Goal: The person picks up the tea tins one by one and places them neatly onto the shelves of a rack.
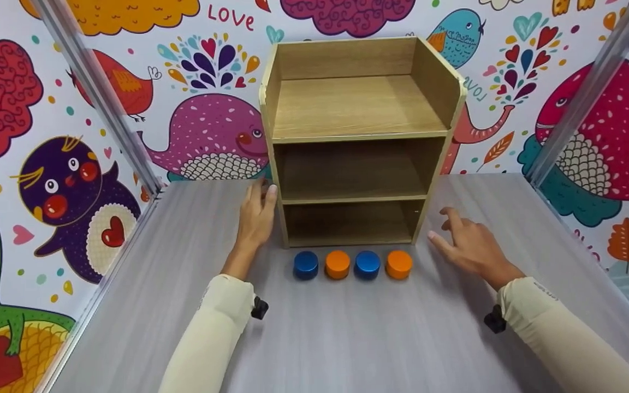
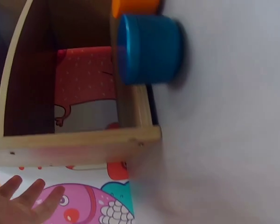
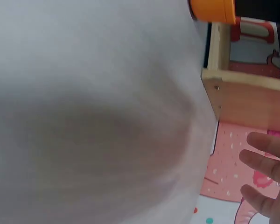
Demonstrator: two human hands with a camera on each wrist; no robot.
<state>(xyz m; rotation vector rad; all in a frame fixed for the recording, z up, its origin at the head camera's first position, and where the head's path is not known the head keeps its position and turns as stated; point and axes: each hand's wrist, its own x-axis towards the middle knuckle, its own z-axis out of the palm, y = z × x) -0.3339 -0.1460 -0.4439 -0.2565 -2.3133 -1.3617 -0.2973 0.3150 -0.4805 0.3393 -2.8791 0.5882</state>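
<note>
A wooden shelf (image 1: 358, 135) with an open top tray and two compartments below stands on the table. Before its base sits a row of round lidded or capped pieces: a blue one (image 1: 306, 265), an orange one (image 1: 338, 265), another blue one (image 1: 367, 265) and another orange one (image 1: 399, 265). My left hand (image 1: 257, 215) is beside the shelf's left side panel, fingers spread and holding nothing; in the left wrist view a gap shows between its fingers (image 2: 35, 192) and the panel. To the right of the shelf, my right hand (image 1: 470, 245) hovers with fingers extended, apart from the wood.
The grey table (image 1: 347, 338) stretches in front of the shelf and to both sides. Behind and at the sides rise walls with cartoon prints (image 1: 211, 131). Metal posts (image 1: 101, 98) stand at the corners. A dark device sits at each wrist.
</note>
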